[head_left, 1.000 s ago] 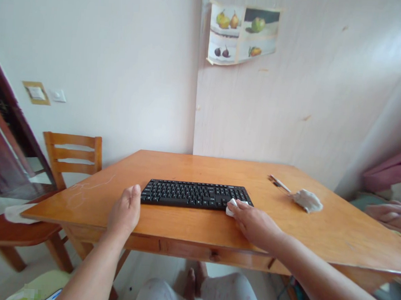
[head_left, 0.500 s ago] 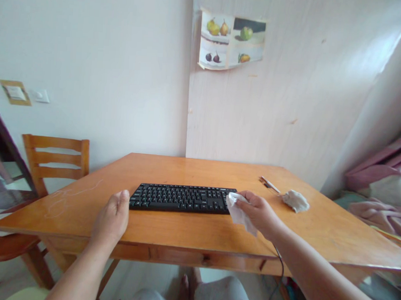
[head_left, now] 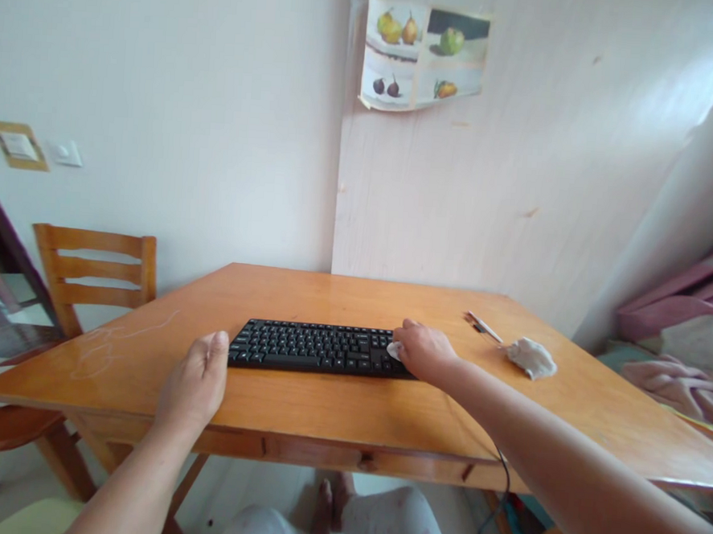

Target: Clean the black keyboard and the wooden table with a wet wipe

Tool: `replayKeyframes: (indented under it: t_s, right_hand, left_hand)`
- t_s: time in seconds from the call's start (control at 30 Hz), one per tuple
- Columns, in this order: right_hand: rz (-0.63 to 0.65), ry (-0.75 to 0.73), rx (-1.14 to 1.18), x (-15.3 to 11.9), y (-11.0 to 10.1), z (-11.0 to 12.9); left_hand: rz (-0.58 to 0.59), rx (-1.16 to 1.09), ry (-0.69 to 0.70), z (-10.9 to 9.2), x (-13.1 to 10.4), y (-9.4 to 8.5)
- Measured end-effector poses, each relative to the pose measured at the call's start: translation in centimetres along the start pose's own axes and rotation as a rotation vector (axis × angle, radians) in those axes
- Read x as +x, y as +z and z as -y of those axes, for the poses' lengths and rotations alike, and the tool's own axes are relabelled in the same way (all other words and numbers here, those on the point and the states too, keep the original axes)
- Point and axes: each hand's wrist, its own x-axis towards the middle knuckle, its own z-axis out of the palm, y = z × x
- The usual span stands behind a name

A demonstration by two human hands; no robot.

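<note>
A black keyboard (head_left: 309, 348) lies flat on the wooden table in front of me. At its left end, my left hand (head_left: 197, 376) is closed against the short edge, thumb uppermost; its other fingers are mostly hidden. My right hand (head_left: 424, 352) is over the number-key end, fingers closed around a white tissue (head_left: 394, 350). Only a small bit of the tissue shows, down on the keys, and the hand covers the keyboard's right end.
To the right on the table (head_left: 348, 411) are a crumpled white cloth (head_left: 532, 357) and a thin white pen-like stick (head_left: 484, 326) with a small dark item beside it. A cable (head_left: 505, 477) hangs over the front edge. A wooden chair (head_left: 99, 267) stands at the left.
My right hand has moved left and down onto the keyboard with the tissue, which now shows less. My left hand stays at the left end. The view has tilted slightly down.
</note>
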Motion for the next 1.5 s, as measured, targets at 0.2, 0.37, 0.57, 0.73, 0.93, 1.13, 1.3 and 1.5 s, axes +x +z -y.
replayKeyframes:
  t_s: [0.2,0.37,0.57,0.73,0.93,1.13,1.3,1.5]
  right_hand:
    - [0.101,-0.110,-0.014,0.0,-0.6,-0.3]
    - [0.143,-0.102,0.051,0.4,-0.3,-0.8]
    - [0.087,-0.077,0.090,2.2,0.1,0.1]
    - [-0.039,-0.037,0.142,4.4,0.2,0.9]
    - [-0.010,-0.074,0.171,6.5,1.7,2.7]
    - [0.010,-0.148,0.207,4.7,2.4,4.1]
    - [-0.074,-0.263,0.318,1.3,2.7,4.3]
    - [-0.091,-0.393,0.617,-1.0,2.7,3.5]
  left_hand:
    - [-0.022,-0.006,0.020,0.0,0.0,0.1]
    - [-0.022,0.017,0.020,0.0,-0.1,0.2]
    - [-0.023,0.030,0.043,0.2,-0.1,0.5]
    - [-0.006,0.040,0.034,0.0,-0.2,0.4]
    - [0.006,0.055,0.028,-0.2,-0.4,0.1]
    - [-0.007,0.078,0.043,-0.2,-0.4,0.2]
    - [-0.015,0.098,0.065,-0.5,-0.5,0.1]
    - [0.012,0.131,0.058,-0.7,-0.7,0.0]
